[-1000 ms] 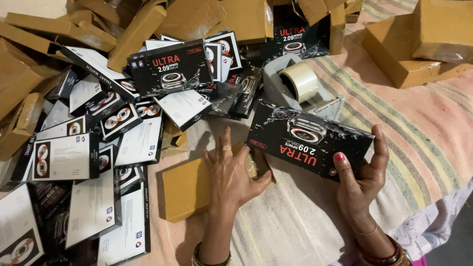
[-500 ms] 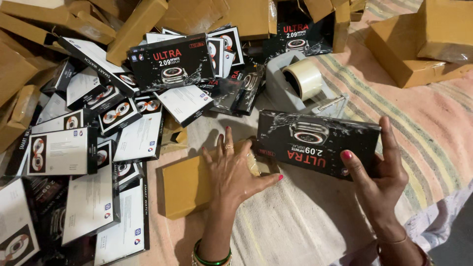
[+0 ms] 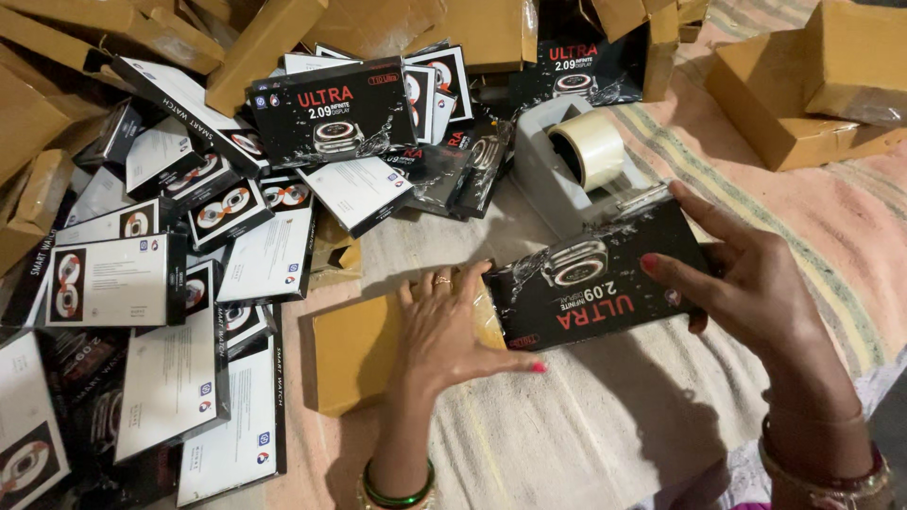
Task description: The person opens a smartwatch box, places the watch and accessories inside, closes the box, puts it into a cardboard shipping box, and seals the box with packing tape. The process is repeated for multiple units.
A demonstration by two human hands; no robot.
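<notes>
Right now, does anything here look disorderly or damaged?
Yes. The black and white boxes left of the left hand lie in a disorderly, overlapping heap at all angles. No damage shows. The right hand holds one black box.

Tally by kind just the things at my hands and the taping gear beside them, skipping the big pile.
Black watch box, held by right hand: 1
Flat brown carton, under left hand: 1
Tape dispenser: 1
Tape roll: 1
Total: 4
</notes>
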